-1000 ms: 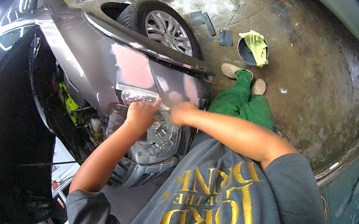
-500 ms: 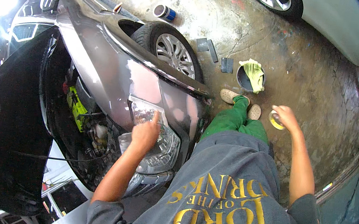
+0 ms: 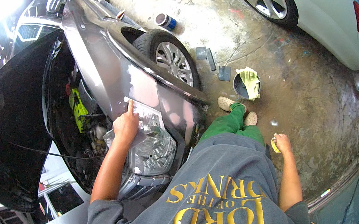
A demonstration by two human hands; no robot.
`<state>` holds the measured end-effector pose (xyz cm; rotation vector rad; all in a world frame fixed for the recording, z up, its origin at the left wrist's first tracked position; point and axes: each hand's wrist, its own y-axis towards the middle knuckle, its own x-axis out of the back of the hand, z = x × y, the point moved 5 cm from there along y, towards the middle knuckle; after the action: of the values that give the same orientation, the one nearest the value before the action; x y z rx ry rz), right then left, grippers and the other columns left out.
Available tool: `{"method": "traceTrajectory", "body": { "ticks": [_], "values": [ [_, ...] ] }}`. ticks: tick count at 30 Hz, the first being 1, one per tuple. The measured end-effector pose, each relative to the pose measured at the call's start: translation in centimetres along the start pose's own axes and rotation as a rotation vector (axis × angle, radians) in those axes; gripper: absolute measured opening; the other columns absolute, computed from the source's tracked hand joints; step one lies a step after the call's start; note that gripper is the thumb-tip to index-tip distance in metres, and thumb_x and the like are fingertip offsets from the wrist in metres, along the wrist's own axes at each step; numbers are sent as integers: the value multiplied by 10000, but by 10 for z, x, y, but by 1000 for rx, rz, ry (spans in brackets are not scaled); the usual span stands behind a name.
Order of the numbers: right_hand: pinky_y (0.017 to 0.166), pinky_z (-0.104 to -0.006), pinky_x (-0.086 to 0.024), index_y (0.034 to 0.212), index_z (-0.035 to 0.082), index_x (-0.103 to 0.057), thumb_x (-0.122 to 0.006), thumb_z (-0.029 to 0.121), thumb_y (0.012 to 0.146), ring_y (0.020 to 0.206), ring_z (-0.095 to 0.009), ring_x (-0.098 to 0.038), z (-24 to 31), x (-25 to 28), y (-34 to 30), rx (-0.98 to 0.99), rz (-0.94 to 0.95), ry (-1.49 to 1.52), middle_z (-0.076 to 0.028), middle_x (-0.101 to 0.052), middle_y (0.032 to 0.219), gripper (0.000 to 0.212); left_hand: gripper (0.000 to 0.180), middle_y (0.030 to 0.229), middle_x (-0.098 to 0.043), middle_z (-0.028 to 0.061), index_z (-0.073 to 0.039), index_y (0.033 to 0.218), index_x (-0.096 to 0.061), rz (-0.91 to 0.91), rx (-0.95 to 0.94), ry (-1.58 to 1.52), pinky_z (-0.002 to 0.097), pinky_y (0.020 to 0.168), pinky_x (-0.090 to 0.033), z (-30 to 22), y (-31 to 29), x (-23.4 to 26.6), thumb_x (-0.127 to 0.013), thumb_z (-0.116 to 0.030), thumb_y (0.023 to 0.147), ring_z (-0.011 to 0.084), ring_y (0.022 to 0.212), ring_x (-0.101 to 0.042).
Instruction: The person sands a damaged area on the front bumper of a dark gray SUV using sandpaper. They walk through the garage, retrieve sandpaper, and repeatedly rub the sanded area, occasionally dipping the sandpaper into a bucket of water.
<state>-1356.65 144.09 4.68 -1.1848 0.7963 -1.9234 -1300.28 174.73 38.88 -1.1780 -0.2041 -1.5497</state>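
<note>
My left hand (image 3: 125,128) reaches over the grey car's headlight (image 3: 155,151). Its index finger is stretched out, with the tip on a pale strip (image 3: 146,106) along the lamp's upper edge. The other fingers are curled, and a thin greyish sheet (image 3: 109,137) shows beside them; its kind is unclear. Out to the right, away from the car, my right hand (image 3: 282,143) is closed around a yellow roll of tape (image 3: 275,145). Above the headlight, the fender (image 3: 144,88) carries pinkish and whitish patches.
The raised hood (image 3: 8,121) and engine bay (image 3: 85,118) lie left. By my feet stand a bucket with a yellow-green cloth (image 3: 249,81) and dark flat pieces (image 3: 224,73). A blue-and-white can (image 3: 166,22) lies farther off. A white car (image 3: 326,27) stands upper right.
My left hand has slid left along the headlight's upper edge, its fingertip now at the strip's left end. My right hand with the tape roll has moved lower and slightly right.
</note>
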Motion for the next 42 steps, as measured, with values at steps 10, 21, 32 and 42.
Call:
{"method": "traceTrajectory", "body": {
  "ticks": [10, 21, 32, 42],
  "values": [
    [560, -455, -472, 745, 16, -667, -531, 400, 963, 538, -312, -623, -89, -2, -10, -134, 48, 111, -152, -631, 620, 461, 719, 852, -730, 211, -178, 1594, -218, -99, 78, -80, 514, 687, -569, 0, -6, -15, -526, -314, 958, 388, 753, -720],
    [468, -373, -503, 860, 13, -622, -520, 219, 944, 515, -216, -600, -113, 26, -43, -60, -95, 345, -95, -598, 665, 245, 642, 1006, -718, 242, -215, 1535, -366, -121, 133, -377, 532, 810, -549, 3, -30, -20, -567, -403, 955, 429, 931, -701],
    [899, -378, -504, 999, -54, -617, -622, 31, 782, 1036, -342, -617, 208, 51, -130, 1001, -210, -61, -199, -604, 1081, 233, 436, 1084, -735, 145, -4, 1297, -630, -45, -338, -1441, 328, 842, -529, -142, -134, -1, -641, -291, 968, 169, 920, -665],
    [917, -409, -508, 1055, 13, -635, -658, -15, 839, 1072, -366, -607, 425, -74, -288, 1699, 251, -485, -157, -613, 1126, 219, 412, 1063, -720, 196, -58, 1256, -657, -305, -18, -1719, 375, 838, -524, -28, -177, -57, -614, -355, 974, 288, 938, -698]
  ]
}}
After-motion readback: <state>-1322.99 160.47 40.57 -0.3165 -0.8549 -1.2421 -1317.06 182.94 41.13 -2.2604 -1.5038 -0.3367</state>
